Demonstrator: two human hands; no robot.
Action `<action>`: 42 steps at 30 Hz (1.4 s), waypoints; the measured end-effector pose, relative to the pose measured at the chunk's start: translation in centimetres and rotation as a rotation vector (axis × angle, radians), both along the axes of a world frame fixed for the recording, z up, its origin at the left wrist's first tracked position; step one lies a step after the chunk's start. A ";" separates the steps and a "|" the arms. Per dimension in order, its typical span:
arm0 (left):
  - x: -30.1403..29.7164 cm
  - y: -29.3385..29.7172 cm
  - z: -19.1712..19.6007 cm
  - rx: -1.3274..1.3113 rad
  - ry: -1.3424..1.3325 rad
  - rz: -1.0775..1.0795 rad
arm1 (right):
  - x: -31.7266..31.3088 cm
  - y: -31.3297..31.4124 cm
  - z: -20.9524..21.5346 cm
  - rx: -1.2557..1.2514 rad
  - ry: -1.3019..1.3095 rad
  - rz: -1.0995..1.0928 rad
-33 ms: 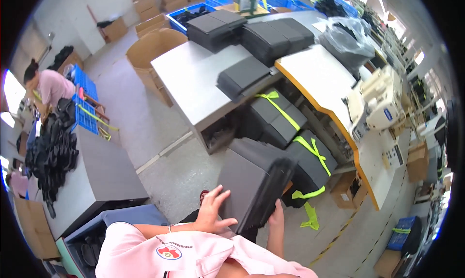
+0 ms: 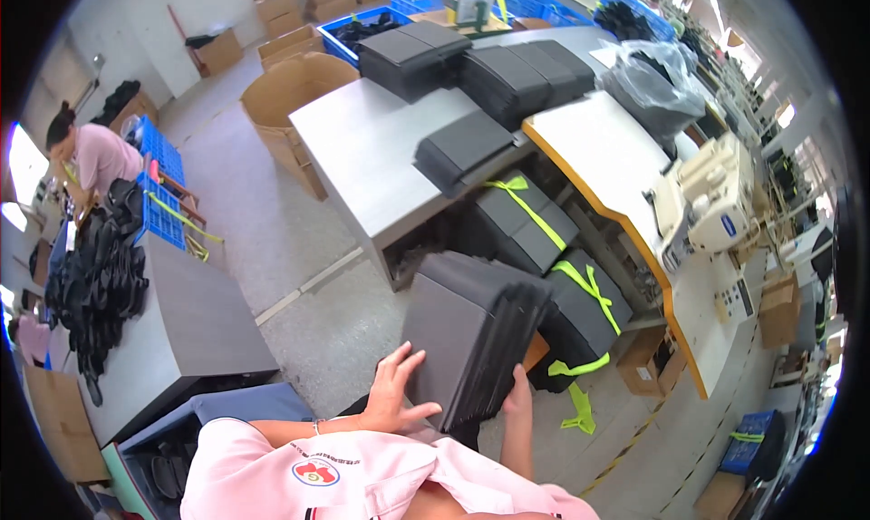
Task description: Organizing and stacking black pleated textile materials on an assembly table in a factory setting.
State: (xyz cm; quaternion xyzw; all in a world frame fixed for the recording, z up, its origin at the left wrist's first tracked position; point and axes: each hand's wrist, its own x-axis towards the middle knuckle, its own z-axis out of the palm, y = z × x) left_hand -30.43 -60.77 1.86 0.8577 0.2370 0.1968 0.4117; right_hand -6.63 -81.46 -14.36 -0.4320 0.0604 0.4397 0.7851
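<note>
A thick stack of dark grey sheets point(image 2: 449, 334) stands tilted in front of my body, its edges fanned out on the right side. My left hand point(image 2: 395, 395) rests against the stack's lower left corner with fingers spread and thumb stretched out. At the lower right edge, my right hand point(image 2: 517, 400) grips the stack, its fingers partly hidden by the sheets. Just beyond, dark grey bundles tied with yellow-green strips point(image 2: 587, 286) sit beside and under the tables.
A grey metal table point(image 2: 362, 139) ahead carries more dark stacks point(image 2: 464, 148). To the right stands a white sewing table point(image 2: 589, 144) with a sewing machine point(image 2: 716, 198). Black pieces point(image 2: 95, 289) heap on the left table, near a seated person point(image 2: 101, 162). A cardboard bin point(image 2: 294, 103) stands behind.
The sheets' right-hand edges, blurred and bunched before, now look more fanned out. The stack has shifted slightly, and both hands keep nearly the same places on it.
</note>
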 end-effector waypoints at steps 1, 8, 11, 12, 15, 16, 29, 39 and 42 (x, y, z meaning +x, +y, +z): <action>-1.0 2.2 -0.2 -0.003 -0.002 0.032 | 0.7 4.9 3.2 0.042 -0.073 0.112; -1.2 14.8 -0.7 -0.276 -0.206 0.361 | 5.8 27.2 13.4 -0.062 -0.473 0.549; 0.4 20.4 -1.6 -0.299 -0.273 0.378 | 8.1 34.1 15.0 -0.059 -0.524 0.606; 0.9 22.0 -1.3 -0.292 -0.270 0.380 | 8.7 36.0 15.5 -0.052 -0.521 0.607; 2.8 27.4 -0.3 -0.338 -0.269 0.365 | 10.8 41.7 16.8 -0.034 -0.575 0.633; 3.2 28.9 -0.5 -0.344 -0.265 0.366 | 11.4 43.7 16.9 -0.039 -0.569 0.634; 7.4 53.0 -2.5 -0.543 -0.047 0.186 | 17.1 64.7 21.0 -0.291 -0.959 0.713; 8.1 70.9 -1.6 -0.374 0.457 -0.633 | 18.1 73.9 20.4 -0.421 -0.820 0.769; 12.7 74.4 2.6 -0.434 0.789 -0.904 | 17.5 75.4 18.6 -0.528 -0.871 0.772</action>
